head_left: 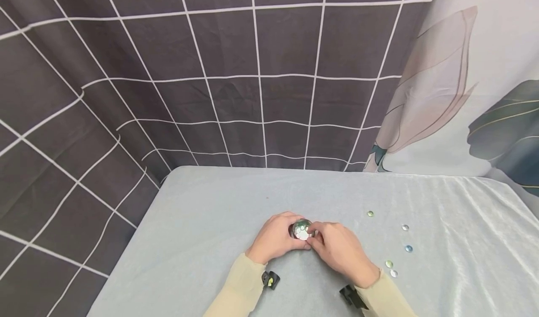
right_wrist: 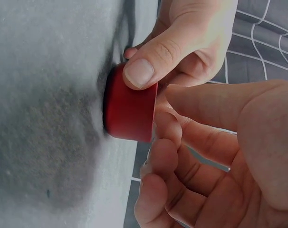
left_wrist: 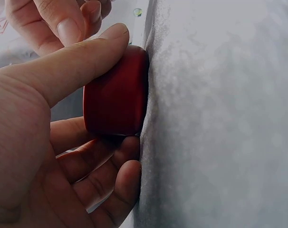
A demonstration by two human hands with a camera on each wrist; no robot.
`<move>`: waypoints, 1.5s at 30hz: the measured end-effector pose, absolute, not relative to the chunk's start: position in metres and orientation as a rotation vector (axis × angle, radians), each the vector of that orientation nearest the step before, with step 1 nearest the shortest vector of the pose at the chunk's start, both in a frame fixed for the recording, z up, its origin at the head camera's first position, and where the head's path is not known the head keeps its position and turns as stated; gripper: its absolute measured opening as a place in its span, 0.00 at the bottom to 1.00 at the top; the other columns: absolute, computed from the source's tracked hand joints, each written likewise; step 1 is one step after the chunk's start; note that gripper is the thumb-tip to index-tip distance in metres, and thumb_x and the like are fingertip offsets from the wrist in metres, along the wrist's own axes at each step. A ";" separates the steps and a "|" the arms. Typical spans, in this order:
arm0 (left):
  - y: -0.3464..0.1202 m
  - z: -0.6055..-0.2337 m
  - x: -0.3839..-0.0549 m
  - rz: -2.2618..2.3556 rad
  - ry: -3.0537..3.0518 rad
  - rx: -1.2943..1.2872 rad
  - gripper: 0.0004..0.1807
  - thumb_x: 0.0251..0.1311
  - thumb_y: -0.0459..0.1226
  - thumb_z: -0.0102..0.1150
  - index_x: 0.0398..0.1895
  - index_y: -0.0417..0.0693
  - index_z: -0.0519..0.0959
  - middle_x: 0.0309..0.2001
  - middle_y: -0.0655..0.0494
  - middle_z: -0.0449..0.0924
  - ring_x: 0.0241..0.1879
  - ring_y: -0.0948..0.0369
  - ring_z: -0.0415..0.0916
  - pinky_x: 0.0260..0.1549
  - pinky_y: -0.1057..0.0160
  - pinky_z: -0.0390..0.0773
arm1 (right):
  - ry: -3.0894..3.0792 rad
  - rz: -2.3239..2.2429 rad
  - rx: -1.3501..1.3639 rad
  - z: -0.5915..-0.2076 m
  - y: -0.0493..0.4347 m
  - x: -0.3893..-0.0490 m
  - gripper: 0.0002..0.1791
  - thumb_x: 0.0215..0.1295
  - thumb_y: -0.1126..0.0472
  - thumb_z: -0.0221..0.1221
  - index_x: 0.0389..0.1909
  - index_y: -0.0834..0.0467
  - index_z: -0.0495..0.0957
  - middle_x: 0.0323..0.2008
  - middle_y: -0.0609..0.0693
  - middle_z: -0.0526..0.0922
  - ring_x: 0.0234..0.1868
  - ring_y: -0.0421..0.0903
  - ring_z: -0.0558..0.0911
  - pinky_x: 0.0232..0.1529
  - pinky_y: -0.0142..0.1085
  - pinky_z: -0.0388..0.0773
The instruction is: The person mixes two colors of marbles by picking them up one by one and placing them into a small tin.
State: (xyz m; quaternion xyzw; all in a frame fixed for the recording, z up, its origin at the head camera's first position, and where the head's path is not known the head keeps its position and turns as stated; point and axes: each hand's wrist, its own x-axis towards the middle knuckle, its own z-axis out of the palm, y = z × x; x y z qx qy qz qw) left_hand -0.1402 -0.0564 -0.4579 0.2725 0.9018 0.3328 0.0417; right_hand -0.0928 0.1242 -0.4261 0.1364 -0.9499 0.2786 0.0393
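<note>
A small red round container (left_wrist: 116,97) stands on the grey cloth, its wall smooth. Seen from above in the head view, the container's inside (head_left: 302,232) looks silvery with green-tinted, glassy pieces. My left hand (head_left: 275,236) holds it from the left, the thumb along the near side and fingers around the far side. At its right rim is my right hand (head_left: 340,247), with thumb and index finger over the opening and the other fingers (right_wrist: 153,194) loosely curled. Whether a small piece lies between that thumb and index finger cannot be made out.
To the right on the cloth (head_left: 202,204) lie several flat glass gems: a green one (head_left: 370,213), a blue one (head_left: 409,248), clear ones such as the clear gem (head_left: 405,227). A dark checked curtain (head_left: 286,97) hangs behind and left; a leaf-patterned one (head_left: 446,120) hangs right.
</note>
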 end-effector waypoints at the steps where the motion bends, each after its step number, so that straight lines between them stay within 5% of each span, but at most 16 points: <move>1: -0.056 -0.458 -0.140 1.021 2.758 0.835 0.28 0.46 0.49 0.80 0.52 0.55 0.85 0.51 0.63 0.84 0.51 0.66 0.79 0.54 0.64 0.75 | -2.911 0.861 0.416 -0.426 0.125 -0.092 0.06 0.57 0.62 0.70 0.35 0.52 0.85 0.16 0.34 0.67 0.18 0.32 0.65 0.19 0.31 0.64; 45: -0.054 -0.456 -0.139 0.980 2.770 0.750 0.33 0.44 0.50 0.81 0.57 0.53 0.83 0.55 0.62 0.82 0.56 0.62 0.78 0.59 0.62 0.73 | -2.900 0.796 0.318 -0.401 0.185 -0.087 0.09 0.62 0.60 0.68 0.42 0.57 0.85 0.18 0.35 0.70 0.20 0.33 0.67 0.22 0.31 0.67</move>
